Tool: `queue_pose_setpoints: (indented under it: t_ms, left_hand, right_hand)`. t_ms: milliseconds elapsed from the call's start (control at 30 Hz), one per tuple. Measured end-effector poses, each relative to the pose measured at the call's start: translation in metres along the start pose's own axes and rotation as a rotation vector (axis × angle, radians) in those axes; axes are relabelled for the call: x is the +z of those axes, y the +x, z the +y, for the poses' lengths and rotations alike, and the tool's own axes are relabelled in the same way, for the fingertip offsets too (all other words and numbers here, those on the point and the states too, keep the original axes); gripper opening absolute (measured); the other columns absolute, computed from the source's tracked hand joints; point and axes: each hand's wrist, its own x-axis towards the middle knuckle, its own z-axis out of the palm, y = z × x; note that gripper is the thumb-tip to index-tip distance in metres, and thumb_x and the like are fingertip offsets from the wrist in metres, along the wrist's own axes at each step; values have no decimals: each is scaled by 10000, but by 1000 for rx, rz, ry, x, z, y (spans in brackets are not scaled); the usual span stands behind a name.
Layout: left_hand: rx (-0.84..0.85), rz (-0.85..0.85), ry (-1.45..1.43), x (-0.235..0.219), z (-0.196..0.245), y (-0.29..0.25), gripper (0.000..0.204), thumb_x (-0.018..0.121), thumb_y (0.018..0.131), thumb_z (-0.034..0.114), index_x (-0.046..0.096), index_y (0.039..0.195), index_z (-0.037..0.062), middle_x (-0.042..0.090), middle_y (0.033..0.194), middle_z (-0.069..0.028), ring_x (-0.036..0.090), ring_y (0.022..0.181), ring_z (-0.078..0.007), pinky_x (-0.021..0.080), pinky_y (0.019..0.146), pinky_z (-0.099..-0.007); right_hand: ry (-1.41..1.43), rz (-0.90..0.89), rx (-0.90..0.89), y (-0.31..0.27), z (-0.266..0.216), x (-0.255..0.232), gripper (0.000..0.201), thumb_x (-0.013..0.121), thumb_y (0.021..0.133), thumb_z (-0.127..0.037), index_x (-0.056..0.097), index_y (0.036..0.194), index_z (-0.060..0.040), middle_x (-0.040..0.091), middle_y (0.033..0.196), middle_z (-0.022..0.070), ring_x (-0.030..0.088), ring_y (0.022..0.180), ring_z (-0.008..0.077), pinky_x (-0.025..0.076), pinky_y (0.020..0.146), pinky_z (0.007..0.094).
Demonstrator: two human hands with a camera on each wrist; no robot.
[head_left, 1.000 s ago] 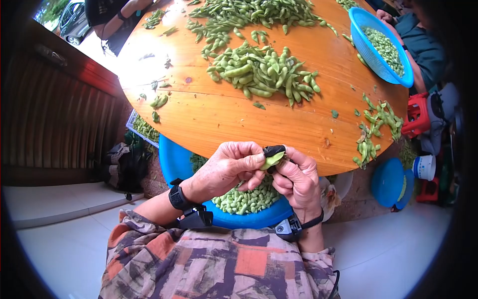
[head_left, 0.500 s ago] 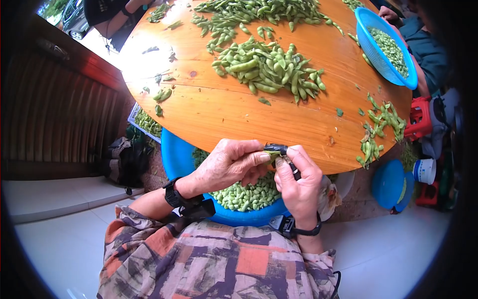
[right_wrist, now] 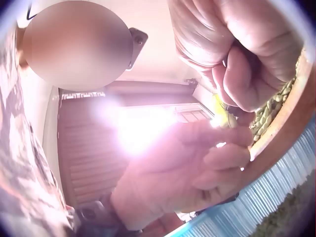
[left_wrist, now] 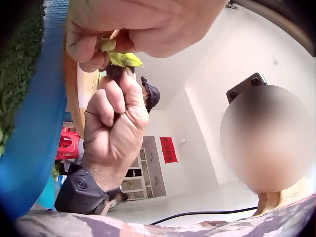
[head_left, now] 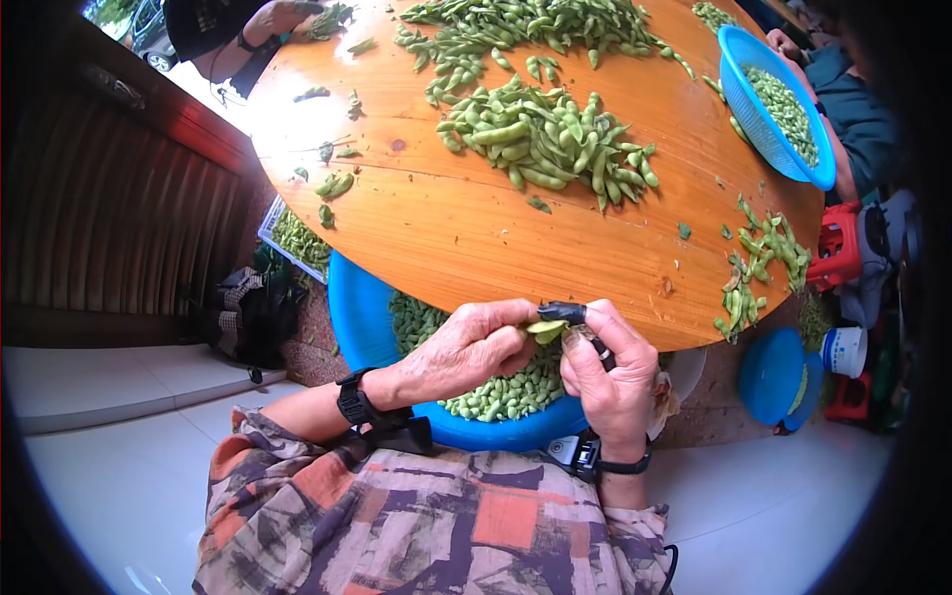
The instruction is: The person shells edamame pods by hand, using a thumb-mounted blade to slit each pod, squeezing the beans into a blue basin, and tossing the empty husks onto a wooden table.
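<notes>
Over the table's near edge, both hands meet at a green soybean pod (head_left: 545,328). My left hand (head_left: 458,349) pinches its left end between thumb and curled fingers. From the other side my right hand (head_left: 613,382) pinches it, thumb against the pod, with a black cover (head_left: 562,312) on the index fingertip and a dark band on another finger. Bright green pod skin (left_wrist: 126,59) shows between the two hands in the left wrist view. Beneath them, shelled beans (head_left: 506,395) fill part of a blue basin (head_left: 359,307).
A pile of unshelled pods (head_left: 545,139) lies mid-table (head_left: 436,238), with a larger heap behind. Leafy scraps (head_left: 759,263) lie near the right edge. A blue basket (head_left: 739,94) of beans stands at the back right. Other people's hands (head_left: 283,18) show at the table's far sides.
The head view has shifted, so the table sits slightly farther right. My hands have turned the pod; more of its green shows than half a second ago. Another person's hand has reached the scraps at far left.
</notes>
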Motion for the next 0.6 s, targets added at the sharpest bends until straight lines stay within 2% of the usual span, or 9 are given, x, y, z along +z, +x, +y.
queue_pose_setpoints:
  t_ms: [67,100,167,233,333,400,467,500,600]
  left_hand:
    - [60,-75,169,0,5,-4,308,407,933,69,582,1169,-23,565,704,-42,530,667,-102,461,630,-280]
    - [18,-161,425,-8,15,-8,270,475,929,81,624,1135,-7,638,762,-105,630,719,-183,509,676,-332]
    - [234,-393,679,-26,19,-10,188,582,930,64,675,1079,0,688,884,-116,676,816,-235,538,722,-338]
    - [316,-292,740,-37,40,-9,122,639,881,13,696,989,9,692,922,-119,680,846,-288,545,743,-362]
    - [482,141,953,-64,58,19,164,622,858,-43,658,1007,15,656,920,-117,656,770,-239,525,674,-320]
    - [566,426,1133,-81,67,51,164,642,871,15,642,1035,13,609,860,-122,633,718,-238,518,656,-328]
    - [714,554,1270,-100,62,81,154,659,871,62,640,1018,17,594,864,-123,619,717,-261,508,674,-364]
    - [812,608,1338,-107,59,91,148,658,872,67,639,1010,18,590,863,-123,616,722,-266,503,675,-372]
    - [743,572,1320,-110,60,100,142,679,857,74,651,987,26,595,889,-108,613,737,-245,501,668,-357]
  right_hand:
    - [-79,-34,-8,-3,-14,-20,118,606,834,78,630,950,76,549,806,32,521,596,87,414,531,235]
    - [-159,-72,-13,-4,-23,-34,131,602,805,86,636,932,78,556,792,45,526,591,101,415,531,244]
    - [-514,-189,-121,-11,-44,-77,162,601,744,79,643,901,78,550,724,77,532,562,148,426,535,281]
    - [-775,-306,-99,-26,-57,-121,199,613,728,58,649,924,75,580,713,118,567,566,201,446,555,307]
    - [-924,36,103,-40,-73,-121,241,606,768,62,669,1001,72,674,813,168,644,645,231,478,598,305]
    - [-894,67,59,-38,-64,-122,243,601,779,65,671,1012,70,674,808,162,646,652,230,479,603,305]
    - [-826,49,-2,-31,-65,-112,238,592,803,68,676,1025,62,668,790,143,630,653,208,474,609,291]
    - [-821,20,-47,-26,-63,-106,257,588,800,74,688,1036,51,645,760,118,589,622,154,444,579,260]
    - [-615,52,-37,-11,-58,-80,294,579,825,68,705,1087,29,605,681,34,495,540,64,372,504,229]
